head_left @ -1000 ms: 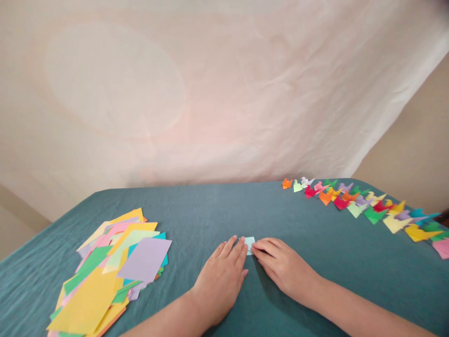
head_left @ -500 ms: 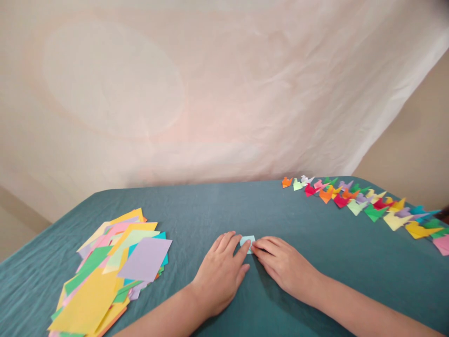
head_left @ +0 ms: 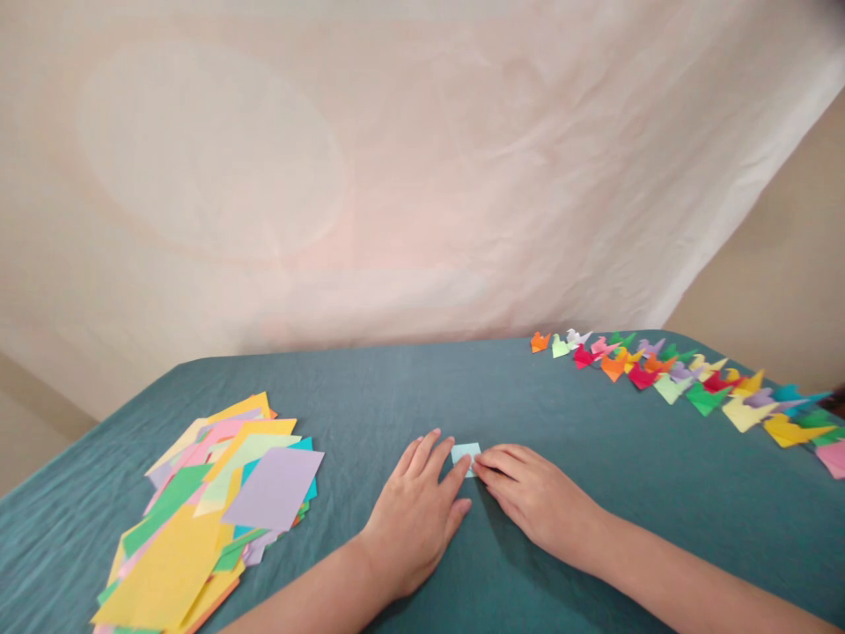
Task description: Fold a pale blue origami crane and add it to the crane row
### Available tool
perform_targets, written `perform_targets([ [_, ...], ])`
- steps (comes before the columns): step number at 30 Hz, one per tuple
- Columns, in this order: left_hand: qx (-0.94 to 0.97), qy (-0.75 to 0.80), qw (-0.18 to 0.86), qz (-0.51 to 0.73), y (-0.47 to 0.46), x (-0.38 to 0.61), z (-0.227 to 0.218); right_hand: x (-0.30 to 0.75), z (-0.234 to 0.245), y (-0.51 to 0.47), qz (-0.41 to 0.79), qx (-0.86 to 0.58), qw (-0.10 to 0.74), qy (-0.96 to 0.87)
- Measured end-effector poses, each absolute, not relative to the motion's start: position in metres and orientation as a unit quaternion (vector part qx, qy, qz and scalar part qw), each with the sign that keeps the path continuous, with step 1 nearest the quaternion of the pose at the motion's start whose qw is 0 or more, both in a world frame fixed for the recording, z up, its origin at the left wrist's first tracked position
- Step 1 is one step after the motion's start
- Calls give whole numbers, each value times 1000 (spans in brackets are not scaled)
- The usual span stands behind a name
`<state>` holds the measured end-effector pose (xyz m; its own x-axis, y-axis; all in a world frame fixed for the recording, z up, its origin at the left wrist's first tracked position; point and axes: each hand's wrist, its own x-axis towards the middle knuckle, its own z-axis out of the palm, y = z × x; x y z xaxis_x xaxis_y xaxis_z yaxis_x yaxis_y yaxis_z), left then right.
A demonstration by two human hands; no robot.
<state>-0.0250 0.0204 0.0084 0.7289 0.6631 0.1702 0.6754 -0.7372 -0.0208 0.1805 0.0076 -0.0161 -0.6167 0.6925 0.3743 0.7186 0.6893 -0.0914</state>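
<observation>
Pale-blue paper (head_left: 467, 449), one small piece: lying on the cloth right of centre, between both hands and touched by both. Entries below by size, largest first.

Backdrop (head_left: 422, 176): pale, hanging behind the far table edge, creased toward the right.

Tablecloth (head_left: 370, 387): dark teal, spread over the whole table, lightly wrinkled at left.

Heap of paper sheets (head_left: 165, 563): at left, loosely overlapping; yellow, green, pink, blue and orange, with a lilac sheet (head_left: 274, 489) on top at the right side.

Folded paper birds (head_left: 706, 401): many colours, ranged in loose rows from the far edge down to the right margin; one pink, cut off by the frame.

Left hand (head_left: 415, 511): unclenched, palm down, fingers spread, index fingertip resting on the paper.

Right hand (head_left: 532, 493): fingers gathered, tips touching the right edge of the same paper; cannot tell whether pinching or merely pressing.

Orange bird (head_left: 540, 343): at the far, left end of the rows.
</observation>
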Motion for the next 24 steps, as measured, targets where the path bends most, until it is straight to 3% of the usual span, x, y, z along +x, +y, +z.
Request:
perform_targets([
  [24, -929, -360, 41, -76, 21, -24, 5, 185, -12, 6, -23, -379, 238, -894],
])
